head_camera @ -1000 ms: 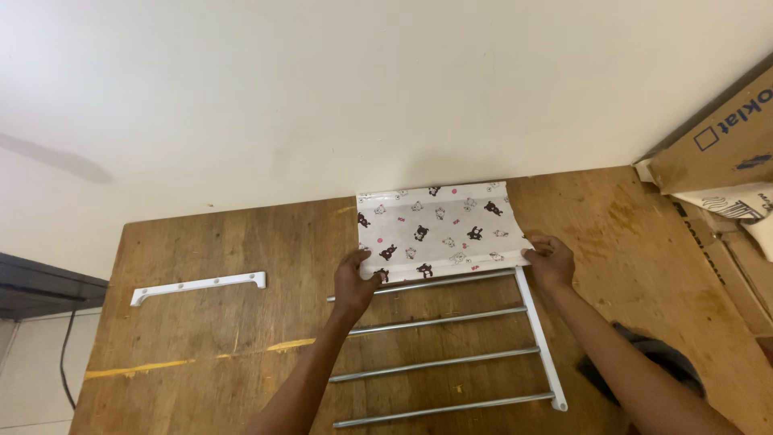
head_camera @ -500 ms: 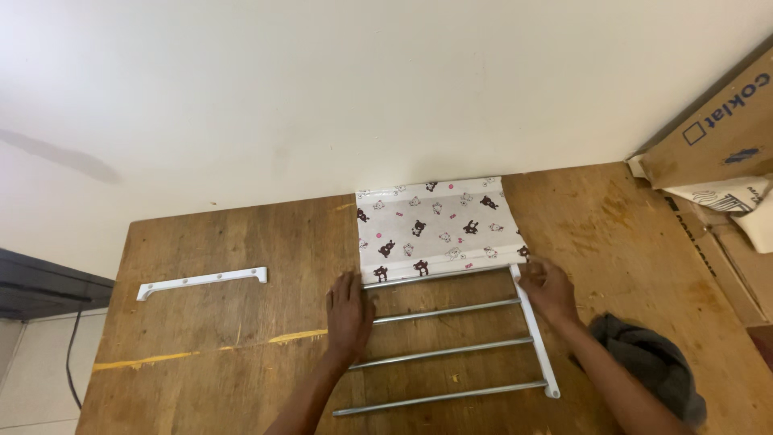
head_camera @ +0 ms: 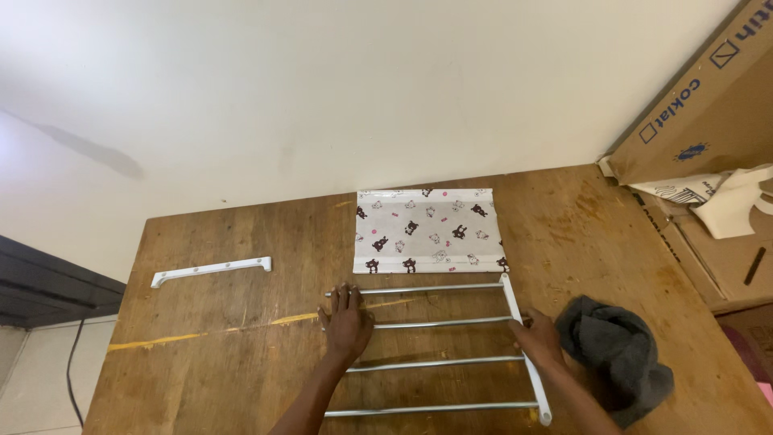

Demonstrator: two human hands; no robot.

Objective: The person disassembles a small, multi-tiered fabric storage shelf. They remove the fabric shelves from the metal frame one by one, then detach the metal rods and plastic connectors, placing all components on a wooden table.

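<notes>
Four metal rods [head_camera: 439, 341] lie across the wooden table [head_camera: 241, 354], and only their right ends sit in a white side rail [head_camera: 523, 350]; the left ends are bare. Left hand [head_camera: 347, 321] lies flat, fingers spread, over those loose ends. Right hand [head_camera: 538, 338] curls round the fitted rail, pinching it. Well apart to the left rests the second white rail [head_camera: 211, 271], not fitted. Printed fabric panel [head_camera: 429, 230] lies flat just beyond the top rod. I'd call it roughly half assembled. Grey cloth [head_camera: 618, 354] beside the right hand.
</notes>
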